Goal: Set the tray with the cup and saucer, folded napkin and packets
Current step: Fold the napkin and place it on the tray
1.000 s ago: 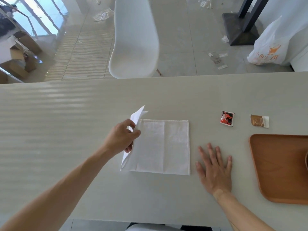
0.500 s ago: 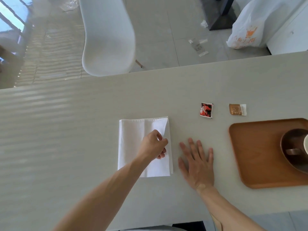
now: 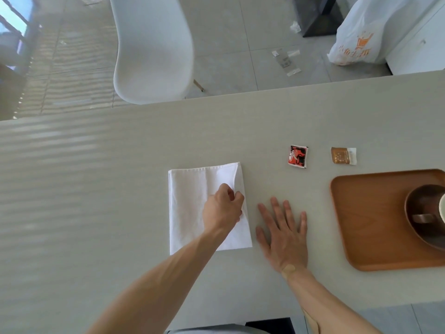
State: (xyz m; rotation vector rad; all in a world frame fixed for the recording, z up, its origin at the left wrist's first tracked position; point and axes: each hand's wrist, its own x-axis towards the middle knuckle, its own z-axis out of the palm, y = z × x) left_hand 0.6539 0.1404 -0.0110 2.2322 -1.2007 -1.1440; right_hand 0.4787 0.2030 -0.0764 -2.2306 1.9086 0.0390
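A white napkin [image 3: 190, 201] lies folded in half on the table, its loose edges to the right. My left hand [image 3: 222, 209] rests on its right part, fingers pinched on the top layer's edge. Just right of the napkin, my right hand [image 3: 283, 233] lies flat on the table with fingers spread, holding nothing. A red packet [image 3: 298, 156] and a brown packet [image 3: 343, 155] lie further back on the table. At the right edge, a wooden tray [image 3: 361, 218] carries a dark saucer [image 3: 419, 227] with a cup [image 3: 441, 210] cut off by the frame.
The grey table [image 3: 96, 189] stretches to the left of the napkin. A white chair [image 3: 151, 49] stands behind the table's far edge. On the floor beyond are a white plastic bag [image 3: 361, 37], bits of litter and a dark post base.
My left hand carried the napkin's left flap over to the right, folding it in half, and now holds it down. My right hand stayed flat beside it. The view shifted right.
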